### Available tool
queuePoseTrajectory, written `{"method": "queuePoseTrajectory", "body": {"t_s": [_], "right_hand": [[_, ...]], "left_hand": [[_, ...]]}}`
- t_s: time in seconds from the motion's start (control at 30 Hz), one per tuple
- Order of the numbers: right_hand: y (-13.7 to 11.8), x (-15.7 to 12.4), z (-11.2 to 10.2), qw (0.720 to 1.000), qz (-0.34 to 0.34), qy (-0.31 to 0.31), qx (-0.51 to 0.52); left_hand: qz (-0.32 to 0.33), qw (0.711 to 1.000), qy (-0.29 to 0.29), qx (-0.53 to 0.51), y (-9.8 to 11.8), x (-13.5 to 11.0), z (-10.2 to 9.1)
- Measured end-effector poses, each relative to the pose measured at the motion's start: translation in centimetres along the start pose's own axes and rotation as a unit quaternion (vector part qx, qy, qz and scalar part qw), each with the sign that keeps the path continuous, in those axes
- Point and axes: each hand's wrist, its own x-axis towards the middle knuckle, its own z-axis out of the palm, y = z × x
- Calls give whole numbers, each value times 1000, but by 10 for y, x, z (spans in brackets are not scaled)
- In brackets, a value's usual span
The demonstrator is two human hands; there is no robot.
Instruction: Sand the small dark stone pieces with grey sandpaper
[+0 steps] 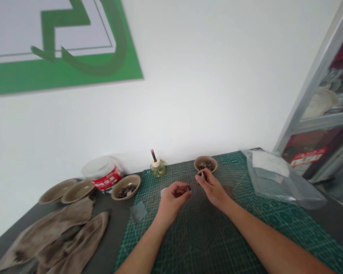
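Note:
Over the green cutting mat (pixel 200 232), my left hand (pixel 173 199) pinches a small dark piece (pixel 189 188) between thumb and fingertips. Its kind is too small to make out. My right hand (pixel 214 190) is closed on a small greyish piece (pixel 202 175), whose kind is also unclear. The two hands are apart, with a short gap between them. Just beyond the right hand stands a bowl (pixel 198 159) with small dark pieces in it. A brown flat piece (pixel 228 191) lies partly hidden behind the right wrist. Something white (pixel 162 191) shows behind the left hand.
A glass bottle with a brush-like stick (pixel 158 168) stands near the wall. Leftward are a bowl of dark pieces (pixel 138 182), a white-and-red tub (pixel 103 176), two more bowls (pixel 55 191) and brown cloths (pixel 63 222). A clear plastic bag (pixel 280 186) lies right; a small translucent sheet (pixel 138 211) lies left.

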Motion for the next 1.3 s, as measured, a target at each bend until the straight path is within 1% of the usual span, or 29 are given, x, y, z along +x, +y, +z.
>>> {"method": "queuePoseTrajectory", "body": {"t_s": [0.07, 0.13, 0.27, 0.47, 0.57, 0.7, 0.83, 0.93, 1.0, 1.07, 1.23, 1.3], "right_hand": [[0, -1, 0, 1000, 1, -7, -15], [1, -3, 1, 999, 2, -30, -25], [4, -8, 3, 997, 17, -80, -5], [10, -10, 4, 995, -17, -93, 9], [11, -9, 5, 994, -15, -108, 29], [11, -9, 6, 995, -10, -91, 36], [9, -9, 5, 997, -13, -78, 9], [6, -9, 2, 995, -11, -95, -9], [5, -9, 1, 993, -10, -119, -8], [4, -8, 0, 992, -14, -129, -3], [3, -8, -1, 996, -14, -89, -23], [3, -9, -1, 996, -9, -90, -28]], "left_hand": [[5, 1000, -1, 12, -2, 0, 0], [10, 1000, 0, 22, -2, -1, 0], [25, 999, 2, 32, -1, -4, -4], [38, 998, 5, 51, 0, -7, -7], [50, 997, 2, 64, -3, -6, -8], [47, 997, -5, 56, -7, -4, -9], [31, 999, -9, 40, -6, -3, -9], [15, 999, -22, 32, -2, -3, -10], [10, 999, -30, 29, -1, -3, -10], [8, 999, -36, 28, 0, -4, -10], [6, 998, -54, 26, -1, -4, -11], [6, 998, -53, 31, -1, -4, -11]]}}
